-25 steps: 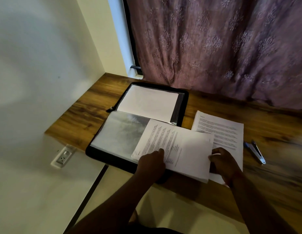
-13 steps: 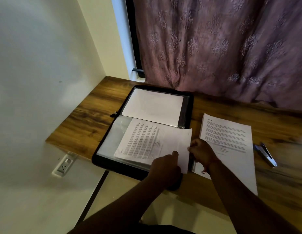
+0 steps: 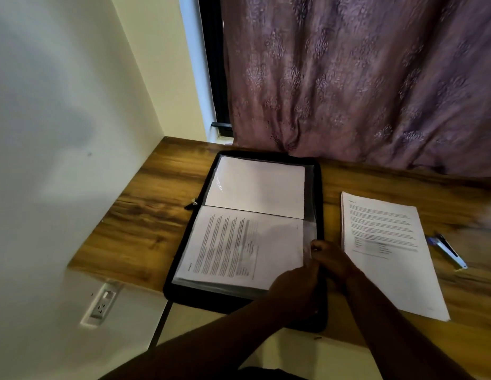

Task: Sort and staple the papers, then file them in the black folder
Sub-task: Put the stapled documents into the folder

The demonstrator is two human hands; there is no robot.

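Black folder (image 3: 318, 187) open on our worktop (image 3: 145, 215); our right hand (image 3: 330, 259) pinches the printed sheet's (image 3: 239, 248) edge, left hand (image 3: 296, 286) curled beside it, its grip unclear.

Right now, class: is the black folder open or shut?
Open. The black folder lies flat on the desk, both halves spread, with printed pages showing in its sleeves.

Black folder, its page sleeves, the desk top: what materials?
Black zip folder: looks like fabric or faux leather, matte; a zip pull shows at its left edge. Clear page sleeve: thin glossy plastic, glare streaks, print readable through it. Brown desk top: wood-grain, likely laminate or veneer, low sheen.
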